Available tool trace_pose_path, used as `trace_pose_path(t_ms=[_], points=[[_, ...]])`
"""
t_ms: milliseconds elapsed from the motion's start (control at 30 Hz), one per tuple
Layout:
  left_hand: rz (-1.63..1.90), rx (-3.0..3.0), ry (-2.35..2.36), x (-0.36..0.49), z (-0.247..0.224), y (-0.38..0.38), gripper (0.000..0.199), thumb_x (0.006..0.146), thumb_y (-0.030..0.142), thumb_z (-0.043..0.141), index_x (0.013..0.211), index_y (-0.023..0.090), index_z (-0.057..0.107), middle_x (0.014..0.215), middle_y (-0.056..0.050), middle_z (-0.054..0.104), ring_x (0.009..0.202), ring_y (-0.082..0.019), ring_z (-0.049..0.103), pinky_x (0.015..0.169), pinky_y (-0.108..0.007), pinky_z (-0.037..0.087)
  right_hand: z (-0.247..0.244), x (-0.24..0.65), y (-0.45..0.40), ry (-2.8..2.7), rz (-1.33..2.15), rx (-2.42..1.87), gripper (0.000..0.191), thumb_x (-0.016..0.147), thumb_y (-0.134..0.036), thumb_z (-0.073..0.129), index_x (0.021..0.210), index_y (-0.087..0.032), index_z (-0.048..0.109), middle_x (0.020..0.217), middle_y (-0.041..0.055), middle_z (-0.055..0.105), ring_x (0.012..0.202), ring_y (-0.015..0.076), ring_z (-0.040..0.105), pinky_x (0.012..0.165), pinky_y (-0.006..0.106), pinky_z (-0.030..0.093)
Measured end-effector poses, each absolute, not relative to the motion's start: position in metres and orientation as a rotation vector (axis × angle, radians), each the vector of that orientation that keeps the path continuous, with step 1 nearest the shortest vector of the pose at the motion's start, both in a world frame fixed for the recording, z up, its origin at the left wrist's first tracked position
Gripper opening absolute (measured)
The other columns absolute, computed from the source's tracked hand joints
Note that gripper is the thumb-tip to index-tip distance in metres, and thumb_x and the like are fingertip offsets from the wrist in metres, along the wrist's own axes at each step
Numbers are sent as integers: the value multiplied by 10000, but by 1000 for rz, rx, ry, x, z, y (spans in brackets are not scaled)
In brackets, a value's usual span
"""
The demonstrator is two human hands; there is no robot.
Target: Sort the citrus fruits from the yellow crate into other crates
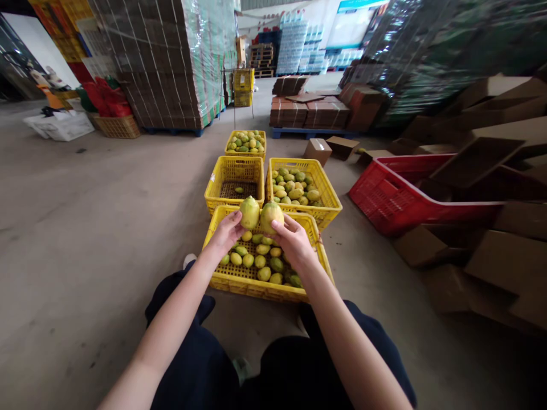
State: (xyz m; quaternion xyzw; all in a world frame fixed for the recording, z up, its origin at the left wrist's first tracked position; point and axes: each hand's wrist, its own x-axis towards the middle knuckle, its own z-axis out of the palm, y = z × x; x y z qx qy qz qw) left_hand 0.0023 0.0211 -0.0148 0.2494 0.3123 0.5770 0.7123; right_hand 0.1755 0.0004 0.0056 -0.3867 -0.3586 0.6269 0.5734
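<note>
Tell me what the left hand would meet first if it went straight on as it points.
Most likely the fruit in the right hand, close beside the fruit that the left hand holds; depth is unclear, so contact is uncertain.

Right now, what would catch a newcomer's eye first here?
Probably the fruit in the left hand beside another fruit in the right hand, both raised over the front yellow crate. Next, the big red crate off to the right, amid cardboard boxes.
</note>
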Motion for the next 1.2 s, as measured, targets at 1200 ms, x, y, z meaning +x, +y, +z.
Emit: trace_pose_path(t_ms=[1200], points=[[1253, 177, 385, 14, 1, 6, 381, 854, 291, 408, 1057, 100, 668, 819, -86, 690, 734, -157, 678, 640, -224, 560, 4, 171, 0, -238, 1820, -428, 318, 736, -337, 547, 973, -156, 658, 762, 74, 687, 735, 194, 646, 597, 275, 564]])
